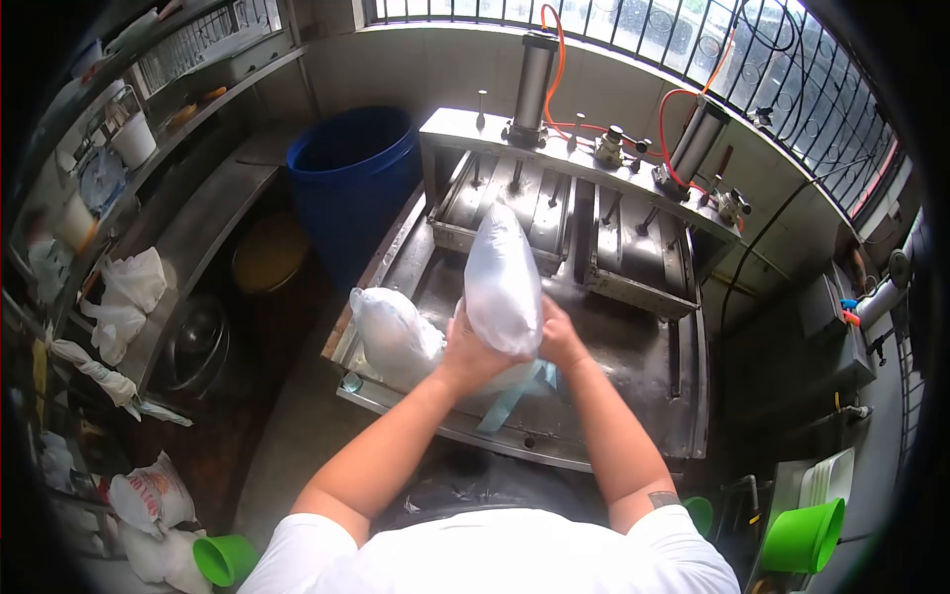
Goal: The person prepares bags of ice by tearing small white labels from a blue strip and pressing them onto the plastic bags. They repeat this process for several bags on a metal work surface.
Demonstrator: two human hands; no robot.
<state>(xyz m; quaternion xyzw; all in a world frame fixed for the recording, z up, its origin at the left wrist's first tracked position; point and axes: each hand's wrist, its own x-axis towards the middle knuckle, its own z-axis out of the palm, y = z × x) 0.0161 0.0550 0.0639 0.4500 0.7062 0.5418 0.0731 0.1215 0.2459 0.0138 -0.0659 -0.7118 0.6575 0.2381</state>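
Observation:
A puffed-up translucent plastic bag [503, 282] is held upright over the metal table between my two hands. My left hand [468, 348] is closed round its lower left side. On the lower right side my right hand [560, 337] grips the same bag, with its fingertips hidden behind the plastic. A second full plastic bag [391, 332] stands on the table just left of my left hand. Below my hands a light blue strip [510, 398] lies across the table's front part. What the bags contain cannot be made out.
Beyond the bag stands a metal press [584, 158] with upright cylinders and orange hoses over two metal trays. The steel table [633, 396] has a raised rim. A blue barrel [354, 178] is at the back left; a green bucket [804, 537] sits at lower right.

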